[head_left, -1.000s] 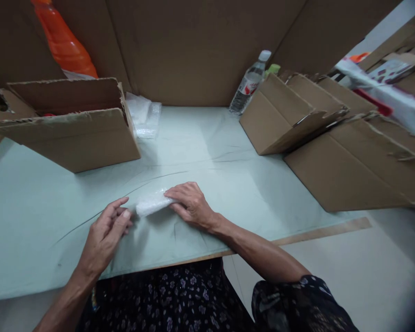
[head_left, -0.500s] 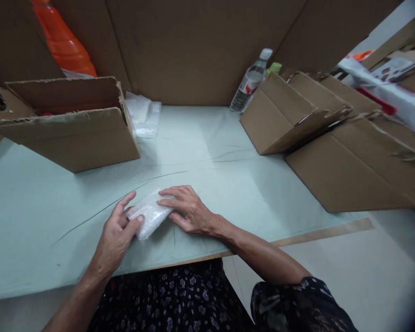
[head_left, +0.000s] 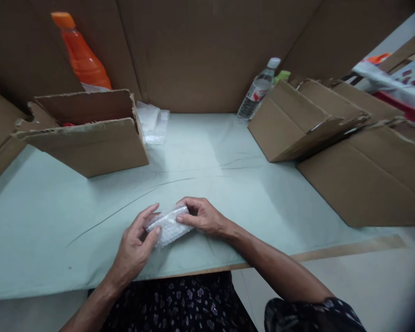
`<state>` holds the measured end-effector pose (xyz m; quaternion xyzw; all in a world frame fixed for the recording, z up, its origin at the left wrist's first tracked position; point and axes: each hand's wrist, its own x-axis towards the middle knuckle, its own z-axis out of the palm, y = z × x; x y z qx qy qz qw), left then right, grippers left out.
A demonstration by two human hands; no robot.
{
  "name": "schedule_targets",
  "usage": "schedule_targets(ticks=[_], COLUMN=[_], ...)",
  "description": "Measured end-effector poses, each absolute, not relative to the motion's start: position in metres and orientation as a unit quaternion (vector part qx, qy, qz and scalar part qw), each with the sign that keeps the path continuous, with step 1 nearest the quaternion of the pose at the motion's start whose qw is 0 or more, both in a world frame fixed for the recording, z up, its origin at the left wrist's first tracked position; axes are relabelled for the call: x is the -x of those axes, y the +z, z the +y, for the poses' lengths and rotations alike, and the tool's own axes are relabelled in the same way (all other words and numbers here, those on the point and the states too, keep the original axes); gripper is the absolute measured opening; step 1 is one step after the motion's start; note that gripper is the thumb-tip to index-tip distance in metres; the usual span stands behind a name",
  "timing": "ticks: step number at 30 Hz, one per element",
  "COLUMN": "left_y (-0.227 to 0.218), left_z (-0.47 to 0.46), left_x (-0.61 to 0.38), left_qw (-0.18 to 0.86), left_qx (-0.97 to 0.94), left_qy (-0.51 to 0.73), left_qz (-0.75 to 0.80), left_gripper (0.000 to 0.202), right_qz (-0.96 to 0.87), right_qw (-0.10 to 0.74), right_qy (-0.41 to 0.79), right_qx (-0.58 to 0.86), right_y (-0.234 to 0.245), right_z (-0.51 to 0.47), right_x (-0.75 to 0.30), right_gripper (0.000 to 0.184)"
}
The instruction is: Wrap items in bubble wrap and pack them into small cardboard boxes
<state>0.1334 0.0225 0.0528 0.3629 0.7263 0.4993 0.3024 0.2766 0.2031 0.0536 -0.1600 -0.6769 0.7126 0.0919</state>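
You grip the bubble wrap (head_left: 173, 230) at the near side of the table (head_left: 214, 184): your left hand (head_left: 133, 249) holds its left end, your right hand (head_left: 205, 219) its right (both thumbs show on top). An open box (head_left: 93, 147) stands far left.

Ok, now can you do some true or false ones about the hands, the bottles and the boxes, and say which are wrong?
1. The left hand and right hand both hold the bubble wrap. True.
2. The clear bottle has an orange cap. False: the clear bottle has a white cap.
3. The orange bottle is behind an open box. True.
4. The table is red on top. False: the table is pale green.
5. The right hand is inside a box. False: it is on the bubble wrap.
6. Something red shows in the open box. True.
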Motion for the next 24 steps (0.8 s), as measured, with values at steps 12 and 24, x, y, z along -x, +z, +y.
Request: schedule_targets(ticks=[12,24], left_y=[0.150,0.174], left_z=[0.055,0.054], left_x=[0.015,0.026], left_qw=[-0.324,-0.253], left_qx=[-0.569,-0.601], left_qy=[0.303,0.260], left_qz=[0.692,0.713], left_gripper=[0.046,0.018], right_qz=[-0.688,-0.663], right_qw=[0.225,0.325], right_qy=[0.643,0.603], right_qx=[0.250,0.302], right_y=[0.059,0.061], right_z=[0.230,0.250], right_x=[-0.281,-0.287], right_gripper=[0.026,0.031])
